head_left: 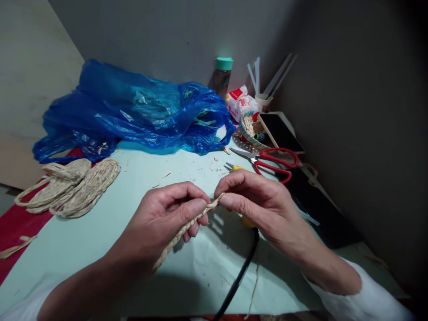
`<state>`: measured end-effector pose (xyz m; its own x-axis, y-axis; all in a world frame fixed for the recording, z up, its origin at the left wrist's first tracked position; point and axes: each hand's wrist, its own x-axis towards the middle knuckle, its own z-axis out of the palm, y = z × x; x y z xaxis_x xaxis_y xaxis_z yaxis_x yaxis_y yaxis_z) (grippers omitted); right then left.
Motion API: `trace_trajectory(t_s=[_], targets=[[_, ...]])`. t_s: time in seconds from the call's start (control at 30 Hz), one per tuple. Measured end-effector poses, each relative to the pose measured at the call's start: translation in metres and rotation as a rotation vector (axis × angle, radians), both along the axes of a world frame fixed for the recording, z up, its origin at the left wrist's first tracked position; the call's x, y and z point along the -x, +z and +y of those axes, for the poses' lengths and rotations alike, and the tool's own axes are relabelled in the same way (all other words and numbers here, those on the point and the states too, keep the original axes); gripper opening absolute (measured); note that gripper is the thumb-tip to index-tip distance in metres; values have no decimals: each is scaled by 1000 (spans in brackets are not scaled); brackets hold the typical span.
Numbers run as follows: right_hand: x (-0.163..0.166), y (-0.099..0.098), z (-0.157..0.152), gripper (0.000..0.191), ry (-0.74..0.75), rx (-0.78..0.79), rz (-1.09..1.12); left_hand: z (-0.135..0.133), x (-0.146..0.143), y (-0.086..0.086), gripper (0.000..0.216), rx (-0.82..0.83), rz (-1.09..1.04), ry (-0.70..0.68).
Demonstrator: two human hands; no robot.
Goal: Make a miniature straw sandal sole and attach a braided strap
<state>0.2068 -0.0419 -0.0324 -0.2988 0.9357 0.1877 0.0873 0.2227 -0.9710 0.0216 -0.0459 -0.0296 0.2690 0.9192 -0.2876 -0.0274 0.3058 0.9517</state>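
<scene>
A pale braided straw cord (179, 235) runs up from below my left wrist to the fingertips of both hands. My left hand (170, 214) is closed, pinching the braid between thumb and fingers close to its end. At the very tip, my right hand (257, 198) pinches the thin end of the cord between thumb and forefinger. The two hands almost meet above the table. Beneath the right hand, a yellow-handled tool (248, 221) is partly hidden, with a black cable (239, 281) leading toward the front edge.
Red-handled scissors (274, 164) lie beyond my right hand, near a phone-like device (282, 131). A blue plastic bag (133, 111) spreads across the back. Coiled straw braids (85, 189) rest at left. A green-capped bottle (223, 73) stands by the wall.
</scene>
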Motion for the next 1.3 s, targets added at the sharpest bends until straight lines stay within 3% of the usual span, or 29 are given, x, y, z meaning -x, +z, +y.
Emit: trace_trajectory(t_s=[0.27, 0.4, 0.57, 0.8, 0.97, 1.1, 1.3], targets=[[5, -5, -3, 19, -75, 36, 181, 2, -2, 7, 10, 130, -11, 4], [8, -5, -4, 24, -47, 76, 244, 2, -4, 9, 7, 112, 10, -4], [10, -7, -5, 26, -67, 106, 261, 6, -2, 0, 11, 65, -30, -12], [13, -9, -8, 29, -146, 50, 237, 2, -8, 2, 9, 30, -8, 41], [13, -9, -7, 31, -145, 33, 249, 4, -5, 1, 9, 31, -34, -11], [12, -9, -6, 33, -101, 105, 280, 6, 0, -2, 8, 47, -64, -86], [9, -10, -4, 26, -35, 185, 365, 5, 0, -6, 6, 17, -126, -71]])
